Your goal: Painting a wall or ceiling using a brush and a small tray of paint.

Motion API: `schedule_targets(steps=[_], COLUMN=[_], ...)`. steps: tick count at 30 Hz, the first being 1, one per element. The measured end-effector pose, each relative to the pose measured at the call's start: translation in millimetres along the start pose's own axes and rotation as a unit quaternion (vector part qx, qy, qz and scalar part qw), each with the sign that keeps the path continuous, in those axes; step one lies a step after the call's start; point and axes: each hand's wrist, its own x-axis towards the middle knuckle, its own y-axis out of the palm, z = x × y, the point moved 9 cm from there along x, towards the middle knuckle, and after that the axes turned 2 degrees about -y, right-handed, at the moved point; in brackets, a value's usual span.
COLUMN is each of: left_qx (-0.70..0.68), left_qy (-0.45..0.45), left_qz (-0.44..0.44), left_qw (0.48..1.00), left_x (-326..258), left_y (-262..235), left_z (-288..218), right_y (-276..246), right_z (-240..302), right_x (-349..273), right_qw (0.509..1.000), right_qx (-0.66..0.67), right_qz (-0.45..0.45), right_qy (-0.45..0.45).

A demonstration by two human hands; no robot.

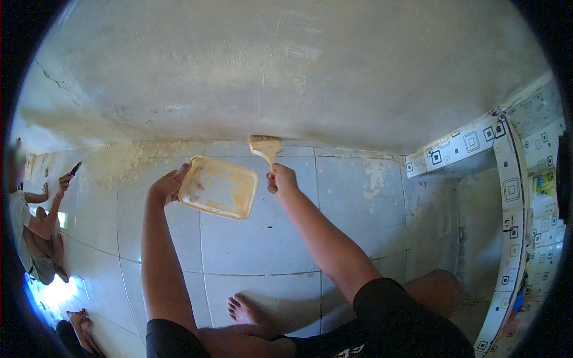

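Observation:
My right hand [282, 181] is closed around the handle of a wide, pale paintbrush [267, 147]. The brush's bristles meet the foot of the grey, patchy wall [262, 77], just above the floor line. To the left, my left hand [171, 184] grips the left rim of a shallow rectangular plastic tray [250, 200], held tilted over the floor. Thin streaks of yellowish paint coat the inside of the tray. The fingers of my left hand are partly hidden beneath it.
Large pale tiles [256, 244] cover the floor, with dried splashes along the wall. On the right runs a ledge [512, 197] covered in square-patterned material. At far left a person [39, 224] sits holding a dark object [76, 168]. Another person's foot [77, 319] shows below.

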Motion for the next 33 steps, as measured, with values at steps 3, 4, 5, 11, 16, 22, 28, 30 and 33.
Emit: schedule_targets(steps=[3,4,5,11,16,22,28,30,33], left_qx=[0.001,-0.003,0.015,0.072,0.104,0.091,0.076,0.093,0.093], left_qy=[-0.009,-0.004,-0.006,-0.018,-0.020,-0.024,-0.009,-0.024,-0.016], left_qz=[-0.005,0.002,-0.005,-0.020,-0.031,-0.016,-0.008,-0.009,-0.030], left_qw=[1.000,1.000,1.000,0.997,0.994,0.995,0.997,0.995,0.995], left_x=[-8,-3,-1,-1,-4,-8,-11,-12,-12], left_y=[1,5,2,11,8,14,7,12,16], left_z=[-5,-5,-3,-12,-15,-19,-17,-17,-22], right_y=[-30,-53,-70,-109,-25,48,2,-19,-5], right_z=[16,30,40,81,74,100,60,32,57], right_x=[-4,-3,-6,-23,-54,-130,-103,-66,-33], right_qw=[0.996,0.990,0.984,0.940,0.972,0.996,0.997,0.999,0.984], right_qx=[0.032,0.047,0.064,0.173,0.128,0.019,0.008,-0.045,-0.161], right_qz=[-0.076,-0.113,-0.149,-0.271,-0.180,0.052,0.027,-0.028,-0.049], right_qy=[-0.037,-0.066,-0.073,-0.117,-0.078,-0.072,-0.070,0.007,-0.059])
